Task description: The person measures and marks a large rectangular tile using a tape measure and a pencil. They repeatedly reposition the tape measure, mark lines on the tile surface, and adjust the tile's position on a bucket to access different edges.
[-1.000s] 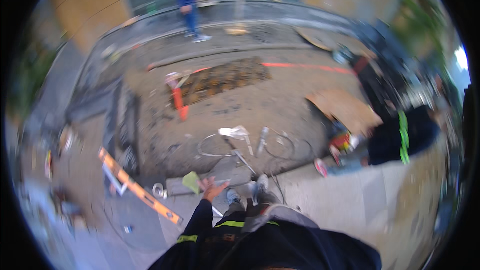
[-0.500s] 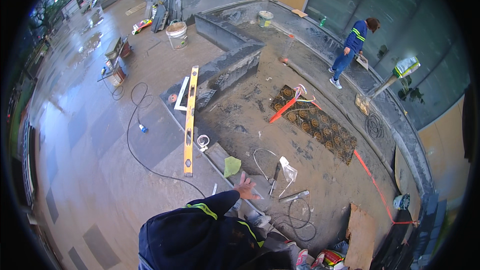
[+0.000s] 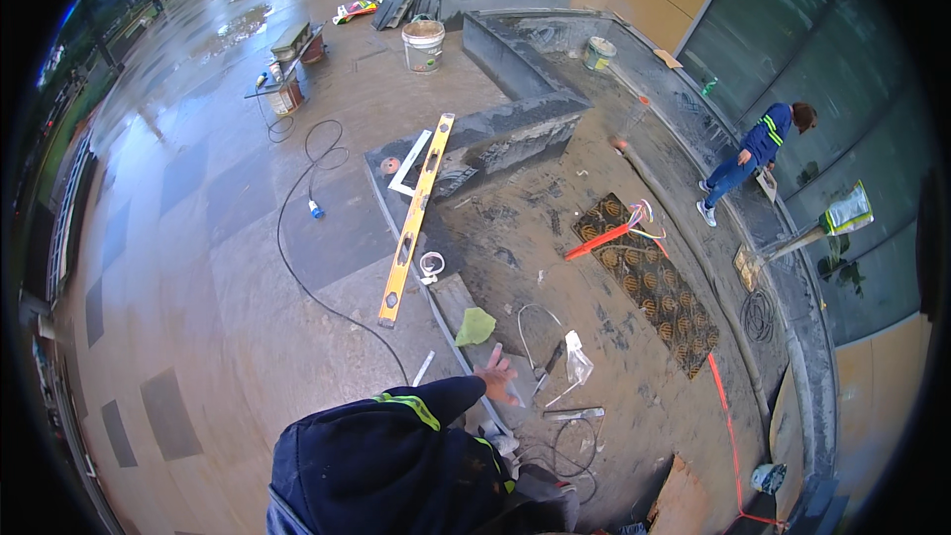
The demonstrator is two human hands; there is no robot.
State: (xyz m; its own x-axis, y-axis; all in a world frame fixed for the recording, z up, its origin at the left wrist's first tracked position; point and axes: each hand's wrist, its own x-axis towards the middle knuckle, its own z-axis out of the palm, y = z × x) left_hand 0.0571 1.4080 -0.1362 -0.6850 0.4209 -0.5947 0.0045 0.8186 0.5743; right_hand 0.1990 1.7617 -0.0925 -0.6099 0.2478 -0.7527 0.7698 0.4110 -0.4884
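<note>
My left hand (image 3: 498,376) reaches out from a dark blue sleeve with a yellow-green band. Its fingers are spread over a grey slab (image 3: 513,389) at the planter's edge, and I cannot tell whether they touch it. Just beyond the fingers lies a light green ragged piece (image 3: 475,326). To the right are a dark-handled tool (image 3: 551,361), a crumpled clear plastic bag (image 3: 579,359) and a flat metal bar (image 3: 575,414). A yellow spirit level (image 3: 417,222) lies across the edge beside a white square (image 3: 408,166) and a white roll (image 3: 432,264). My right hand does not show.
A black cable (image 3: 315,294) curves over the wet paving. Inside the bed lie a patterned board (image 3: 654,282) and an orange strip (image 3: 598,241). A co-worker (image 3: 745,159) stands at the far right by the glass wall. Buckets (image 3: 423,48) and a low wall (image 3: 525,109) stand further back.
The view has swung, so the scene sits further right and lower. Sneakers and a red package at the bottom have left the picture. My left hand stays spread near the slab.
</note>
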